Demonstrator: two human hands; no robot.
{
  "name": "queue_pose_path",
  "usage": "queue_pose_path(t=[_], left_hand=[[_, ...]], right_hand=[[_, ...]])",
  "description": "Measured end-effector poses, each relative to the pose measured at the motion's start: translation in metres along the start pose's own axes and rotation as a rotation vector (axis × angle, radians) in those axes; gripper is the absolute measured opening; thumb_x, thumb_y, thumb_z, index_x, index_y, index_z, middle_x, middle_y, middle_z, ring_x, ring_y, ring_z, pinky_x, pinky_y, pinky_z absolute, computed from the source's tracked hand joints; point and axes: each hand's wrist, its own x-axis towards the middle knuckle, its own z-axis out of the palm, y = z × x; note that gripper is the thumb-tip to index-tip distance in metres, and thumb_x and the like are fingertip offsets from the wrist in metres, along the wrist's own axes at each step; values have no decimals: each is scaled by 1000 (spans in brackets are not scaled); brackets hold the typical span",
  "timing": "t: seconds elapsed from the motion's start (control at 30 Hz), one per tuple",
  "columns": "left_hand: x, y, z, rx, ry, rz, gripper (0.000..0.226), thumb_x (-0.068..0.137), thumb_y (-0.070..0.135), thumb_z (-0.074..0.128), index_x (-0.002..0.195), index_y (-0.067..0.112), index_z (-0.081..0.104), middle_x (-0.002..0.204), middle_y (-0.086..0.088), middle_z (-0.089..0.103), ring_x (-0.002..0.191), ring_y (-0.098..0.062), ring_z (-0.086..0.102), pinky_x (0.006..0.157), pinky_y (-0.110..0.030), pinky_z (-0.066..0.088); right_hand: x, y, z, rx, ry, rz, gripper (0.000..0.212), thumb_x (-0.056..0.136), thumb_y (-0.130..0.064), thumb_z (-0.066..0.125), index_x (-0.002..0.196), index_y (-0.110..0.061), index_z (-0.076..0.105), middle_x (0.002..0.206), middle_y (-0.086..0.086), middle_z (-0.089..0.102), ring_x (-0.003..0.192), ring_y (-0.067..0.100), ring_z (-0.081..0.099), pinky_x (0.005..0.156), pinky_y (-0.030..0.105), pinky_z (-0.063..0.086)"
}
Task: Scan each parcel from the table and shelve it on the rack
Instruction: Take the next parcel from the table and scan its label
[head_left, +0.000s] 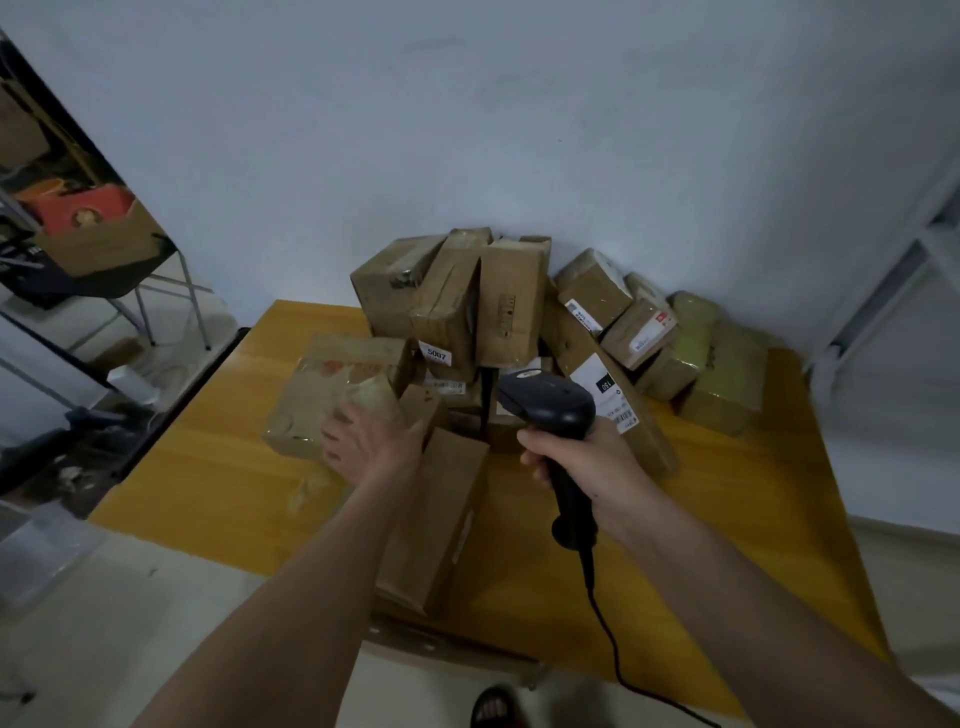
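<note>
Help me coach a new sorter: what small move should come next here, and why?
Probably lift the parcel under the left hand and turn a label toward the scanner. The right hand grips the scanner, ready, but that parcel shows no label.

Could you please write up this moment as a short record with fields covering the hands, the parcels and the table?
left hand: resting on a taped parcel, fingers spread
right hand: gripping the scanner by its handle
scanner: black, corded, head pointed toward the pile
pile of parcels: brown boxes heaped against the wall
labelled box: white sticker reading 5007
table: yellow wooden top
rack: white frame, at the right edge
</note>
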Motion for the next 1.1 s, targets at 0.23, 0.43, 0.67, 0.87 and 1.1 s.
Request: queue_pose_path(t=[0.23,0.43,0.67,0.87,1.1], left_hand=[[21,14,-3,-204,-96,41,98,59,34,84,139,12,32,131,-17,46,124,-36,43,104,-49,39],[-7,35,9,-574,-450,272,95,68,30,86,145,24,31,133,-1,42,122,-23,46,96,-44,51],[-61,51,57,-485,-829,349,85,69,23,87,141,25,40,132,2,47,122,-23,48,101,-41,47],[-95,49,94,-434,-1060,245,84,70,25,86,141,28,41,134,1,45,123,-26,47,97,-42,48],[-116,17,139,83,-655,582,94,69,28,83,146,32,29,143,-4,35,133,-28,33,112,-49,32]], right_hand=[[11,1,18,29,79,18,17,83,-11,72,99,-7,68,72,3,69,61,11,61,64,25,52],[3,-1,3,86,191,-3,10,82,-11,73,91,-10,68,70,5,69,59,14,61,60,25,52],[-20,20,-46,124,358,14,14,82,-11,74,93,-4,68,67,7,67,55,15,59,54,25,50],[-40,45,-81,193,458,58,6,82,-7,72,82,-3,68,64,8,66,53,18,56,57,29,49],[-55,67,-98,225,516,113,6,83,-7,72,86,-2,69,67,9,66,53,18,55,57,28,50]])
